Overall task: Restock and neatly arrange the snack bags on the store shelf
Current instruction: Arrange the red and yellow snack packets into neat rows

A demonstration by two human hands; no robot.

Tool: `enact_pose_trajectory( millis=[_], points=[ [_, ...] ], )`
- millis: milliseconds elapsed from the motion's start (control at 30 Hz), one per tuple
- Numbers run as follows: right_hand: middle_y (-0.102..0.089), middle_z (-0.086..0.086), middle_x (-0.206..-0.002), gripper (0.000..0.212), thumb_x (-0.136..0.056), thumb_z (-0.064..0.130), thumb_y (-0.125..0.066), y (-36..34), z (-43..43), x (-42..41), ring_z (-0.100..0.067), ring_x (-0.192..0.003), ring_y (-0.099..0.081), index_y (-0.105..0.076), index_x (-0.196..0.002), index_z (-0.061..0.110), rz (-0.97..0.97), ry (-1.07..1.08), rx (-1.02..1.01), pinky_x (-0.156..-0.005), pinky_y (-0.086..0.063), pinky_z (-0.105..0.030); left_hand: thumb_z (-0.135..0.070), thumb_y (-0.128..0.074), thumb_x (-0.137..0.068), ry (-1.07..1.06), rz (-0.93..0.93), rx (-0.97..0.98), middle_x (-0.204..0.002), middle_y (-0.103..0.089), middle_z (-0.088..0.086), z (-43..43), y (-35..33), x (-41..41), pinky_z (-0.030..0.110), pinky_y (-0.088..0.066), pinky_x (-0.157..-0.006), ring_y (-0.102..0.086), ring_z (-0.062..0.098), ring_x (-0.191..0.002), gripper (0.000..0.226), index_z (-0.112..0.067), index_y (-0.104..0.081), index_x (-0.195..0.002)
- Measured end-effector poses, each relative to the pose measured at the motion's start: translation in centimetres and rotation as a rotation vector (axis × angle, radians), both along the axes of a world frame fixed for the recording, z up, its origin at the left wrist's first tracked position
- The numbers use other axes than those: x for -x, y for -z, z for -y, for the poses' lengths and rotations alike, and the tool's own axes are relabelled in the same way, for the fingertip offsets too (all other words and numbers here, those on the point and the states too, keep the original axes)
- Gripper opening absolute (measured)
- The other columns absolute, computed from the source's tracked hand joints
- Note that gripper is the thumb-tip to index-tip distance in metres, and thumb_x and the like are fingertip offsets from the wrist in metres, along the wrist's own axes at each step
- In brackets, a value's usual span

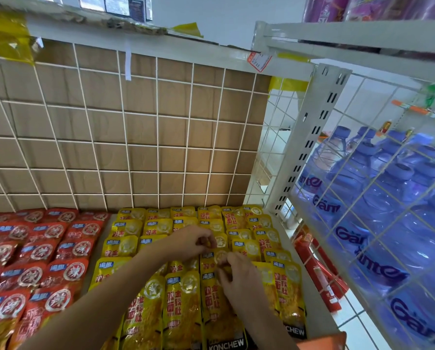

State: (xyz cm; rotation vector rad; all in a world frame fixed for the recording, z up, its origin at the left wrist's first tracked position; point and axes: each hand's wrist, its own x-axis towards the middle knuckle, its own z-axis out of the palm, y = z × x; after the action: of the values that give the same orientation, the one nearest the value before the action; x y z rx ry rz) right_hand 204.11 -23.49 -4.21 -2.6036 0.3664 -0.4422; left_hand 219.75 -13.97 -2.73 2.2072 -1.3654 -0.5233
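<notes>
Glossy yellow plastic snack bags (183, 306) lie shingled front-to-back on the white metal shelf (317, 324), long axes running away from the person, while the right hand (239, 274) and, just beyond it, the left hand (188, 242) pinch bag tops mid-row with curled fingers.

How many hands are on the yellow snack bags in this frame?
2. The left hand pinches a bag top in the middle of the yellow snack bags; the right hand pinches one just nearer the camera, to its right.
</notes>
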Motion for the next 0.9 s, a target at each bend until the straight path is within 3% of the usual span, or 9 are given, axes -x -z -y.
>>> enact_pose_trajectory(
  millis=[133,267,400,500,567,633,700,800,900],
  points=[
    [-0.045,0.013,-0.093,0.011,-0.092,0.023,-0.052,0.3,-0.1,-0.2,-0.001,-0.087,-0.038,-0.057,-0.097,0.014,0.025,-0.002,0.01,-0.065,-0.028,-0.006,-0.011,-0.056,-0.089,-0.006,-0.002,-0.014,-0.093,-0.057,-0.009,-0.2,-0.2,0.2,0.019,-0.044,-0.078,-0.054,0.006,-0.09,0.018,-0.019,-0.064,-0.103],
    [-0.055,0.008,-0.088,0.008,-0.086,0.024,-0.059,0.9,-0.3,-0.1,-0.005,-0.081,-0.048,-0.058,-0.089,0.017,0.046,0.026,0.041,-0.063,-0.029,-0.007,-0.022,-0.055,-0.091,-0.086,0.063,0.022,-0.106,-0.057,-0.005,-0.8,-1.0,1.4,0.027,-0.045,-0.089,-0.053,0.01,-0.099,0.017,-0.023,-0.061,-0.107],
    [-0.054,0.008,-0.083,0.018,-0.076,0.025,-0.07,1.6,-0.2,0.0,-0.01,-0.076,-0.055,-0.055,-0.084,0.023,0.119,0.033,0.1,-0.06,-0.04,-0.016,-0.032,-0.045,-0.096,-0.145,0.218,-0.034,-0.142,-0.038,-0.008,-2.9,-2.0,4.3,0.027,-0.024,-0.108,-0.031,0.011,-0.133,0.037,-0.028,-0.043,-0.133],
    [-0.055,0.009,-0.091,0.014,-0.083,0.034,-0.053,1.3,0.0,0.3,-0.01,-0.083,-0.055,-0.056,-0.093,0.024,0.178,0.041,0.14,-0.069,-0.043,-0.019,-0.049,-0.033,-0.095,-0.17,0.251,-0.119,-0.153,-0.013,-0.015,-5.3,-1.1,6.2,0.026,-0.01,-0.114,-0.011,0.004,-0.14,0.056,-0.031,-0.017,-0.146],
    [-0.057,0.01,-0.099,0.025,-0.087,0.038,-0.042,1.0,0.1,0.9,-0.009,-0.09,-0.056,-0.058,-0.102,0.024,0.176,0.036,0.173,-0.074,-0.046,-0.021,-0.073,-0.01,-0.083,-0.2,0.315,-0.118,-0.152,-0.002,-0.018,-7.0,0.2,7.3,0.024,-0.001,-0.114,-0.002,0.0,-0.14,0.076,-0.031,-0.008,-0.147],
    [-0.061,0.01,-0.11,0.034,-0.091,0.04,-0.038,1.0,0.1,1.5,-0.01,-0.1,-0.058,-0.058,-0.112,0.024,0.139,0.027,0.246,-0.083,-0.049,-0.026,-0.07,0.001,-0.087,-0.229,0.39,-0.165,-0.149,-0.021,-0.008,-8.4,1.5,8.3,0.028,-0.009,-0.115,-0.022,0.011,-0.14,0.08,-0.021,-0.024,-0.145],
    [-0.06,0.008,-0.122,0.043,-0.097,0.043,-0.026,1.4,0.0,2.0,-0.01,-0.113,-0.057,-0.056,-0.121,0.023,0.045,0.016,0.317,-0.098,-0.043,-0.026,-0.061,-0.011,-0.095,-0.237,0.458,-0.186,-0.142,-0.043,0.002,-9.3,2.8,9.0,0.035,-0.017,-0.106,-0.032,0.018,-0.134,0.069,-0.014,-0.032,-0.141],
    [-0.055,0.004,-0.133,0.054,-0.099,0.048,-0.014,1.8,-0.1,2.6,-0.012,-0.125,-0.049,-0.047,-0.131,0.02,-0.123,0.0,0.376,-0.103,-0.026,-0.032,-0.065,-0.019,-0.092,-0.2,0.509,-0.207,-0.142,-0.044,0.005,-9.5,4.2,9.7,0.042,-0.018,-0.104,-0.018,0.019,-0.139,0.076,-0.012,-0.016,-0.147],
    [-0.051,0.003,-0.138,0.057,-0.098,0.052,-0.016,2.2,-0.1,3.0,-0.012,-0.128,-0.045,-0.04,-0.136,0.019,-0.2,-0.002,0.387,-0.104,-0.022,-0.032,-0.069,-0.021,-0.09,-0.235,0.54,-0.231,-0.142,-0.045,0.004,-9.2,4.4,9.8,0.046,-0.018,-0.104,-0.013,0.018,-0.139,0.08,-0.013,-0.022,-0.146]
  ],
)
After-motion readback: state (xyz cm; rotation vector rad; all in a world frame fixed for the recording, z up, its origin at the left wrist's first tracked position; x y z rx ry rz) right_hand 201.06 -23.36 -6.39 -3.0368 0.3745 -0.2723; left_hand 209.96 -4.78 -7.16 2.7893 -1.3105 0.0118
